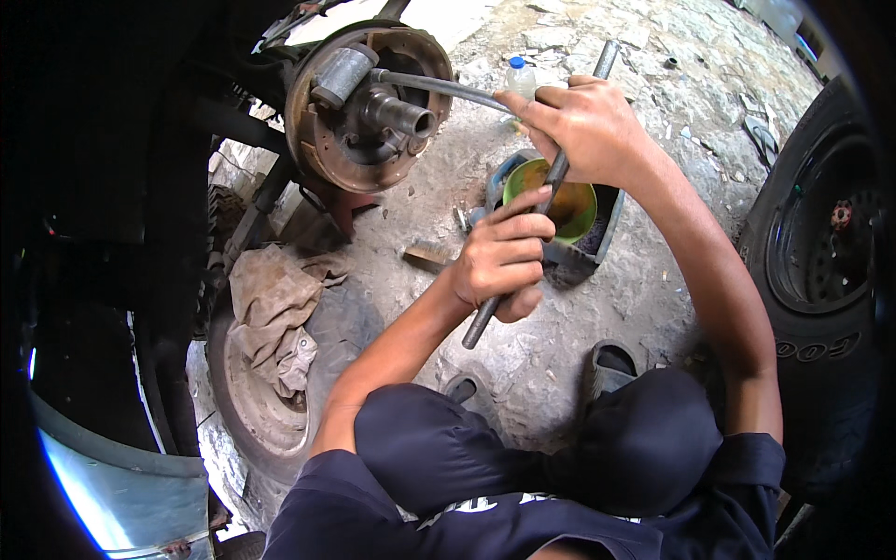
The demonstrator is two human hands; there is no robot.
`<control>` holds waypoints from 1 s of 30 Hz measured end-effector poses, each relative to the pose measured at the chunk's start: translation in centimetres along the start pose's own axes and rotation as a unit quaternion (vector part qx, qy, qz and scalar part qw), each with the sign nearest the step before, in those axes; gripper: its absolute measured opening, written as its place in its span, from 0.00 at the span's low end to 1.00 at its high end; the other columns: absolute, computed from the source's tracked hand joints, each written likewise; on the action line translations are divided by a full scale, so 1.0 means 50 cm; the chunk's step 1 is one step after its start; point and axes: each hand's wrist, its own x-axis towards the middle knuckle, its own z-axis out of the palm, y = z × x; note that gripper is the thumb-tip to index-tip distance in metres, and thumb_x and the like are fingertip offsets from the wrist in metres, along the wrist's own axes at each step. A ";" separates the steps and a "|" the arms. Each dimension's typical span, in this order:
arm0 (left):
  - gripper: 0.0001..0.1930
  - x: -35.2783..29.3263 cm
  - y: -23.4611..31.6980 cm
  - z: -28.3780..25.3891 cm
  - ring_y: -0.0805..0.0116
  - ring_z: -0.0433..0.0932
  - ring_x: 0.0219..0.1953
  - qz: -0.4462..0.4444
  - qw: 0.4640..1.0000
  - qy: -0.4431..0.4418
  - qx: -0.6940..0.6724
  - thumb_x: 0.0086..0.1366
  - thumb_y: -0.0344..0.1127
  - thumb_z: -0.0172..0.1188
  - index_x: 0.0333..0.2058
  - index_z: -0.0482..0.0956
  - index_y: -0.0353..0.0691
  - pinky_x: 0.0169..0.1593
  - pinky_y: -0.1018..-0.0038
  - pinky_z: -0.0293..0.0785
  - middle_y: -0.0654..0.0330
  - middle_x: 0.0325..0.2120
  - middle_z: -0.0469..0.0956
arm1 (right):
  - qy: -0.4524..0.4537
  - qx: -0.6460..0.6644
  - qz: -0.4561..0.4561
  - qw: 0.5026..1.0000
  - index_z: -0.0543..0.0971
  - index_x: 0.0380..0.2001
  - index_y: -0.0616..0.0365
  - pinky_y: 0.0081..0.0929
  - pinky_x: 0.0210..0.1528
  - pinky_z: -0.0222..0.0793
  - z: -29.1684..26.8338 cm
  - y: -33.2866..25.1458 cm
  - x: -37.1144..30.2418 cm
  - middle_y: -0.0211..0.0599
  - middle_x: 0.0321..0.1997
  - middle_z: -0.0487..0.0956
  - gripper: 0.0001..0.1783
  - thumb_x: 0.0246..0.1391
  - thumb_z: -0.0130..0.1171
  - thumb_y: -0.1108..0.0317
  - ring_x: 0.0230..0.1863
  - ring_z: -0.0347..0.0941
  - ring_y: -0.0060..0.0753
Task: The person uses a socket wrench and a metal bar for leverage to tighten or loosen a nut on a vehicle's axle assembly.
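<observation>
A drum brake assembly (322, 154) with rusty shoes and a protruding hub spindle (401, 114) is at the upper left, its drum off. From beside its grey metal cylinder (343, 75), a long steel rod (439, 86) runs right to my right hand (593, 126). That hand is closed round the upper part of a thick metal bar (558, 173), with the rod's end at its fingers. Lower on the same bar, my left hand (509, 257) is wrapped round it. The bar slants across the rod; my right hand hides where they meet.
A green bowl (583, 219) with brownish liquid sits in a cut-open container (611, 219). Behind stands a blue-capped bottle (519, 77). A rag (271, 303) lies on a wheel (252, 397) at left; another wheel (812, 224) stands at right. A wooden-handled brush (427, 257) is on the rough ground.
</observation>
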 end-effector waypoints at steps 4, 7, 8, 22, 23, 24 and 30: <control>0.13 0.019 0.003 0.014 0.59 0.77 0.26 -0.007 0.995 0.094 -0.034 0.50 0.32 0.47 0.10 0.65 0.36 0.56 0.44 0.72 0.59 0.13 0.68 | 0.013 0.032 0.021 0.999 0.78 0.52 0.52 0.38 0.37 0.73 0.003 -0.005 -0.005 0.37 0.26 0.79 0.25 0.47 0.61 0.67 0.29 0.79 0.42; 0.13 0.024 0.004 0.019 0.58 0.77 0.22 -0.009 0.990 0.133 -0.044 0.50 0.32 0.44 0.09 0.64 0.37 0.54 0.44 0.74 0.59 0.11 0.67 | 0.030 0.037 0.042 0.998 0.78 0.52 0.51 0.39 0.36 0.73 0.010 -0.009 -0.005 0.36 0.26 0.79 0.25 0.46 0.61 0.66 0.29 0.78 0.42; 0.13 0.025 0.003 0.019 0.58 0.76 0.21 -0.012 0.988 0.143 -0.048 0.50 0.32 0.44 0.09 0.64 0.37 0.53 0.44 0.74 0.59 0.11 0.67 | 0.028 0.041 0.041 0.998 0.78 0.52 0.52 0.39 0.36 0.73 0.009 -0.009 -0.003 0.37 0.26 0.79 0.25 0.46 0.61 0.66 0.29 0.78 0.42; 0.32 -0.053 0.065 -0.071 0.74 0.69 0.24 -0.638 0.437 0.045 -0.632 0.72 0.64 0.32 0.53 0.65 0.40 0.24 0.77 0.69 0.62 0.31 0.69 | -0.102 0.029 0.036 0.994 0.69 0.62 0.57 0.33 0.40 0.71 0.037 -0.004 -0.037 0.37 0.30 0.78 0.36 0.46 0.61 0.67 0.29 0.76 0.36; 0.31 -0.028 0.082 -0.061 0.79 0.64 0.17 -0.624 0.392 0.028 -0.676 0.73 0.64 0.32 0.50 0.67 0.41 0.17 0.82 0.63 0.65 0.26 0.67 | -0.124 0.035 0.046 0.991 0.69 0.61 0.58 0.34 0.43 0.71 0.033 -0.007 -0.033 0.37 0.31 0.78 0.36 0.44 0.61 0.69 0.31 0.77 0.39; 0.28 0.006 0.097 -0.048 0.85 0.44 0.12 -0.704 0.430 0.047 -0.563 0.74 0.62 0.31 0.43 0.68 0.42 0.12 0.86 0.42 0.71 0.19 0.54 | -0.100 0.038 0.033 0.994 0.70 0.61 0.58 0.33 0.43 0.71 0.034 -0.003 -0.032 0.37 0.31 0.78 0.35 0.46 0.61 0.69 0.31 0.77 0.39; 0.29 0.078 0.081 -0.045 0.82 0.48 0.09 -0.698 0.473 0.008 -0.537 0.73 0.63 0.32 0.44 0.69 0.40 0.12 0.83 0.47 0.72 0.16 0.55 | -0.010 0.044 0.000 0.999 0.75 0.55 0.58 0.33 0.45 0.71 0.005 0.042 -0.011 0.37 0.30 0.79 0.25 0.51 0.59 0.70 0.35 0.79 0.39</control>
